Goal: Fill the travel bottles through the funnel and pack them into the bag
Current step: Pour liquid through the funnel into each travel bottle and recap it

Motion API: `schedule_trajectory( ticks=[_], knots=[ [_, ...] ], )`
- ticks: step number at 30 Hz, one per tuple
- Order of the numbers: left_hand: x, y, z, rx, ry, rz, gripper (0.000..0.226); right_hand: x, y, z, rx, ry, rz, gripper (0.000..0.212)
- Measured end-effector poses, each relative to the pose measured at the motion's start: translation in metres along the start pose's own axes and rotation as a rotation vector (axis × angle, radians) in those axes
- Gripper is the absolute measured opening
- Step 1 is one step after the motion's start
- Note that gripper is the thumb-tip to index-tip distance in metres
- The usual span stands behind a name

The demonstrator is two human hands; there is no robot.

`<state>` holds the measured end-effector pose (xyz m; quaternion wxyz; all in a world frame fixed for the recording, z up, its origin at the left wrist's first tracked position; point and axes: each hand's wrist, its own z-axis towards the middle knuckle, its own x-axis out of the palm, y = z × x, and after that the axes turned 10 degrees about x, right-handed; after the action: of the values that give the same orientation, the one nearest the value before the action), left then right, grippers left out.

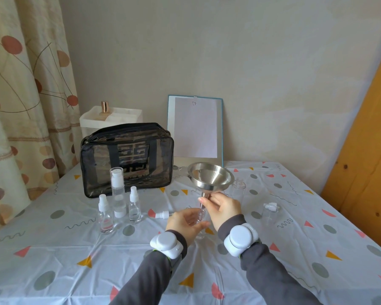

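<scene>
Near the middle of the counter point(295, 238), the left hand point(183, 221) curls loosely round the upright open bottle point(200, 215) while the right hand point(224, 208), just above, pinches the funnel point(213, 177) by its vertical spout, aligned with the bottle's neck.

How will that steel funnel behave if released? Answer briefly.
Probably rigid: the funnel looks like polished metal. Likely top-heavy: its wide bowl sits above a thin stem pinched by the right hand, so it could tip off the small clear bottle the left hand holds. The shiny surface may be slippery.
</scene>
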<state>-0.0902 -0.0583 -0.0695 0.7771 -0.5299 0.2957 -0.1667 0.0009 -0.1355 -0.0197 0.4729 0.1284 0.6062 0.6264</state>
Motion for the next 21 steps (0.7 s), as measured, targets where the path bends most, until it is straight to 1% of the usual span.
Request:
schedule_trajectory(
  ticks=[3, 6, 9, 12, 14, 17, 21],
  knots=[
    [0.0002, -0.0004, -0.0006, 0.011, 0.007, 0.009, 0.037, 0.0022, -0.0021, -0.0022, -0.008, 0.033, -0.048, 0.011],
    [-0.0001, -0.0002, -0.0004, 0.006, 0.006, 0.014, 0.040, 0.0018, -0.0043, -0.0007, -0.022, -0.021, -0.005, 0.014],
    [-0.0005, -0.0002, -0.0001, -0.006, 0.007, 0.011, 0.042, 0.0005, -0.0043, 0.0003, -0.032, 0.020, -0.053, 0.011],
    [0.0005, -0.0005, -0.0013, -0.014, 0.007, 0.019, 0.044, -0.0010, -0.0076, -0.0007, -0.026, -0.022, -0.034, 0.012],
    [0.0005, -0.0008, -0.0012, -0.016, 0.008, 0.035, 0.045, 0.0002, -0.0087, -0.0005, -0.022, -0.008, -0.029, 0.012],
    [-0.0005, -0.0020, -0.0011, -0.012, 0.013, 0.032, 0.044, 0.0019, -0.0084, 0.0000, -0.020, -0.022, -0.023, 0.012],
    [-0.0012, -0.0028, -0.0019, 0.009, 0.021, 0.042, 0.041, 0.0053, -0.0104, -0.0006, -0.039, 0.008, -0.028, 0.010]
  ],
)
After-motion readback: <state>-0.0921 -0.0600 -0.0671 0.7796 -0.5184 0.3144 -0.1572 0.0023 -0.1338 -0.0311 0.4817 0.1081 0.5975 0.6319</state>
